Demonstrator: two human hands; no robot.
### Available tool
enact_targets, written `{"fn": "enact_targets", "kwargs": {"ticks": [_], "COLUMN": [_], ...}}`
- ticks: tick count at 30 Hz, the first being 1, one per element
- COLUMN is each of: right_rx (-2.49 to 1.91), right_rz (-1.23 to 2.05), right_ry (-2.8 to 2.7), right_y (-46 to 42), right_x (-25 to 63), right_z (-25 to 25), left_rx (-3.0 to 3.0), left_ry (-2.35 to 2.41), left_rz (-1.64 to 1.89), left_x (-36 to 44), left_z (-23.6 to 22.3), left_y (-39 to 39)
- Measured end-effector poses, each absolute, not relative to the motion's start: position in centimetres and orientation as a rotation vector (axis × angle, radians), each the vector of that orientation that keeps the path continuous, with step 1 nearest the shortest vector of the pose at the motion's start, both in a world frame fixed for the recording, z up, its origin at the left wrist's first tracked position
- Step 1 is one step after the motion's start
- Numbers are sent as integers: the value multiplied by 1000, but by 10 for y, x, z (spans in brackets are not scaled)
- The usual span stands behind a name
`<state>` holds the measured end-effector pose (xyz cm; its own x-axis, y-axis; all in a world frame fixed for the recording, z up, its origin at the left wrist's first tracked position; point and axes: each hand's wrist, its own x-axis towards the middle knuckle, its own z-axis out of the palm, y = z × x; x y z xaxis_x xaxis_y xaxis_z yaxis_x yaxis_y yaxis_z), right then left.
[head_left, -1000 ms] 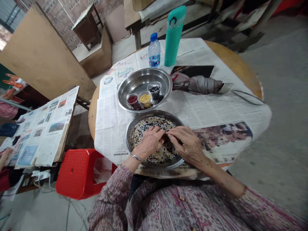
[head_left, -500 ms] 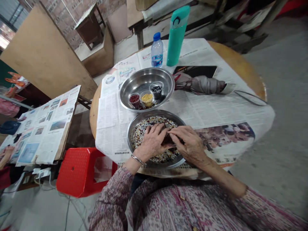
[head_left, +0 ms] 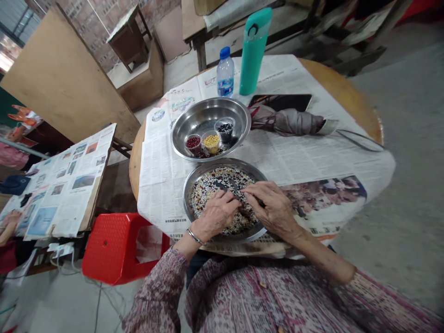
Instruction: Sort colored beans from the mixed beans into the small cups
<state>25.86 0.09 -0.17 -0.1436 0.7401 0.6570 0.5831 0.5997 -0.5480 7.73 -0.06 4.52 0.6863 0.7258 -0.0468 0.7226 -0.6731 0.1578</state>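
Note:
A shallow steel basin [head_left: 188, 202] holds a mix of white, dark, red and yellow beans or grains [head_left: 204, 182]. Over its near left part is my left hand [head_left: 218, 212], fingers curled down into the mix; whatever they hold is hidden. My right hand [head_left: 274, 208] reaches over the basin's right side with thumb and fingertips drawn together, and I cannot make out what is between them. Just behind, a second steel basin [head_left: 239, 110] contains clear cups of red beans [head_left: 193, 143], yellow beans [head_left: 211, 141] and black beans [head_left: 225, 130].
Newspaper [head_left: 156, 171] covers the round table. Behind the basins stand a water bottle [head_left: 225, 74] and a teal flask [head_left: 255, 53]. A folded umbrella [head_left: 294, 122] lies by a dark phone [head_left: 282, 101]. A red stool [head_left: 107, 247] is at left, near another person's hand [head_left: 11, 221].
My left hand has drawn back toward me and its spread fingers have curled in, baring more of the mix. My right hand stays nearly in place.

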Motion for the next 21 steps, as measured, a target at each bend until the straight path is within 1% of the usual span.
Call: {"fn": "enact_targets", "kwargs": {"ticks": [7, 10, 14, 21], "right_rx": [-1079, -1101, -1103, -1062], "right_rz": [209, 217, 222, 240], "right_ry": [-1788, -1779, -1789, -1808], "right_y": [1, 0, 1, 0], "right_x": [258, 259, 259, 259], "right_z": [-5, -6, -7, -1], "left_rx": [2649, 2689, 2760, 2796], "left_ry": [1470, 1428, 1332, 1231], "left_rz": [118, 125, 50, 75], "left_x": [69, 76, 92, 104], "left_z": [45, 44, 38, 27], "left_y": [0, -1, -2, 3]}}
